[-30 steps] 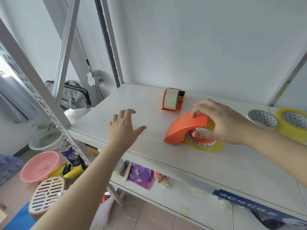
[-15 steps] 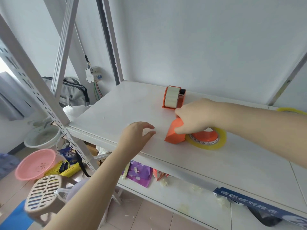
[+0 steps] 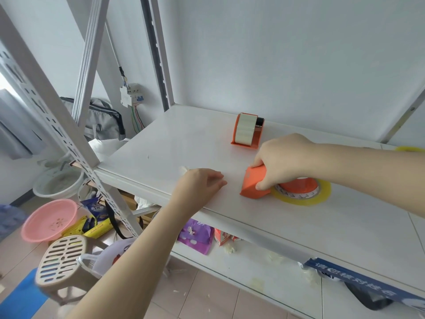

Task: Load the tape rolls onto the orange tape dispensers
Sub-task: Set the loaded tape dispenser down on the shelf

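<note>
An orange tape dispenser (image 3: 254,184) lies flat on the white shelf (image 3: 174,146), and my right hand (image 3: 279,160) grips its pointed front end from above. A yellowish tape roll (image 3: 322,196) sits around the dispenser's round orange hub, flat on the shelf. My left hand (image 3: 200,184) rests on the shelf to the left of the dispenser, fingers curled, holding nothing. A second orange dispenser (image 3: 248,130) stands upright near the back wall with a pale roll mounted in it.
The edge of another yellow roll (image 3: 409,148) shows at far right behind my forearm. Slanted metal uprights (image 3: 57,125) frame the shelf's left corner. Below lie a lower shelf with packets, a pink basin (image 3: 49,219) and a slotted stool (image 3: 62,256).
My right hand slid from the roll side to the dispenser's front end, and the dispenser now lies flatter. My left hand came down onto the shelf with its fingers curled in.
</note>
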